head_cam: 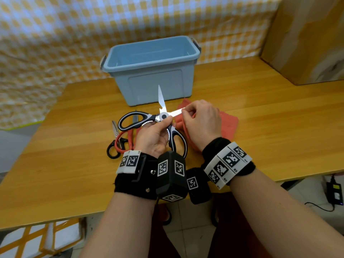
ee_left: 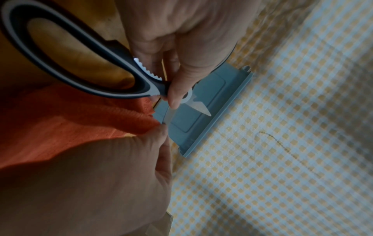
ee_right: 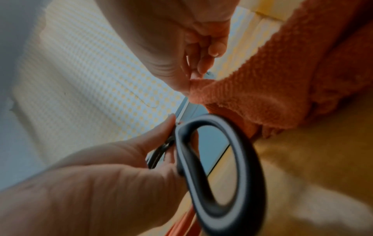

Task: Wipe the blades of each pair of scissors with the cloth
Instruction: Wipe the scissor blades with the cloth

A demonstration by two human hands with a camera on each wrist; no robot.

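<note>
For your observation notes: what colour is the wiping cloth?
Orange-red cloth; the right wrist view shows it best.

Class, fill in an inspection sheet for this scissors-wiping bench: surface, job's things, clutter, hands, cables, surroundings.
Surface: wooden table, bare wood on the right.
Job's things: large black-and-grey scissors held open; orange cloth on the table; black-handled scissors and red-handled scissors lie on the left.
Clutter: blue bin behind the scissors.
Hands: left hand grips the large scissors near the pivot; right hand pinches the cloth on one blade.
Cables: black cable with power adapter on the floor, right.
Surroundings: checked yellow backdrop; cardboard box at right.
</note>
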